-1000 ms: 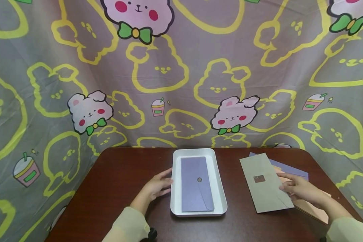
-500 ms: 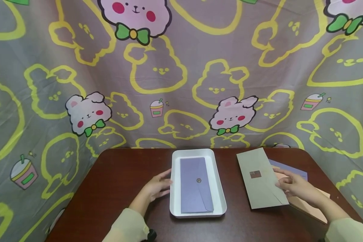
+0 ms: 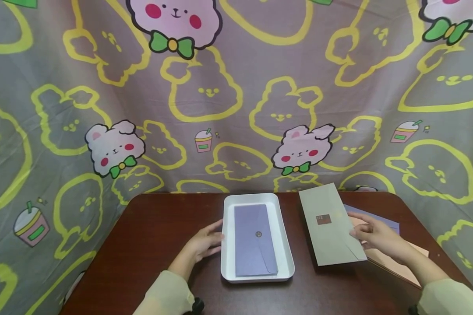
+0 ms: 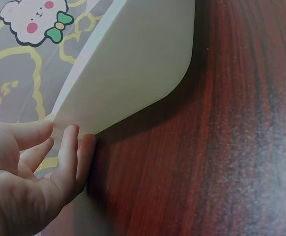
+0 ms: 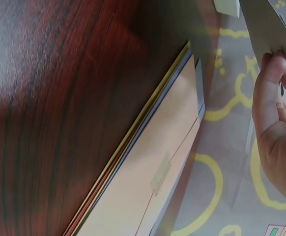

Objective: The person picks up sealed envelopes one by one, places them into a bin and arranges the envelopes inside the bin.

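Note:
My right hand (image 3: pixel 378 238) pinches a grey-green envelope (image 3: pixel 331 236) by its right edge, a small brown label facing up. It is tilted and raised over the table, and in the right wrist view the held envelope (image 5: pixel 267 29) stands apart from the pile. Below and right of that hand lies a pile of envelopes, a peach envelope (image 5: pixel 153 147) on top and a purple envelope (image 3: pixel 382 218) jutting out behind. My left hand (image 3: pixel 206 243) rests its fingertips against the left wall of a white tray (image 4: pixel 128 64). Inside the tray lies a purple envelope (image 3: pixel 254 249) with a round seal.
A dark red-brown wooden table (image 3: pixel 161 227) carries everything. Patterned cloth (image 3: pixel 236 100) with cartoon rabbits hangs behind and along both sides, close to the table's back edge. The tray stands at the table's middle, left of the raised envelope.
My right hand has lifted the grey-green envelope off the pile and carried it left, showing more of the pile. My left hand and the tray have stayed in place.

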The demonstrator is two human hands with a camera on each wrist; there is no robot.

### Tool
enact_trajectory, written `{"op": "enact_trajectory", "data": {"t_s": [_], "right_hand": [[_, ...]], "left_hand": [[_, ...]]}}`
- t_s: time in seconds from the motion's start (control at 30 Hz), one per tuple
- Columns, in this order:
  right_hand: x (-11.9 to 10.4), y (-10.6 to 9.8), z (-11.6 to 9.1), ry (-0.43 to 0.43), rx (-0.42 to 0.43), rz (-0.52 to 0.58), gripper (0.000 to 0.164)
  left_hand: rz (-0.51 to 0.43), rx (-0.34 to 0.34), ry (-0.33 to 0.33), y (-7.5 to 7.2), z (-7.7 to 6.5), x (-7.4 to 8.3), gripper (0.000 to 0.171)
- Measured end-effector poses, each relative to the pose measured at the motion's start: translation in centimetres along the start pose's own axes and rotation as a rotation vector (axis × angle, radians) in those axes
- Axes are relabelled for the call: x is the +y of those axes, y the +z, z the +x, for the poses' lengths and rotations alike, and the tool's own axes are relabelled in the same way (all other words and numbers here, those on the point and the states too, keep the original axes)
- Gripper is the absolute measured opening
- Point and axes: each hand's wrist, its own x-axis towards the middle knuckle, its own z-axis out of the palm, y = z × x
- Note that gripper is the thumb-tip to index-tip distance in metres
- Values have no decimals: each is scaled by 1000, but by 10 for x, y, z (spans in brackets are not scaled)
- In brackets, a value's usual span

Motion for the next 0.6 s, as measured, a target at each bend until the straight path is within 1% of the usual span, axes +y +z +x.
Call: {"op": "enact_trajectory", "data": {"t_s": [0.23,0.4,0.6], "right_hand": [[-8,9,2,-20,-15,34,70],[-10,16,2,-52,-47,78,71],[-17,23,5,-67,-55,127,70]], "left_hand": [[-3,10,1,0,-1,0,63],[3,10,-4,0,-1,2,62],[-2,12,-13,0,-1,1,63]]}}
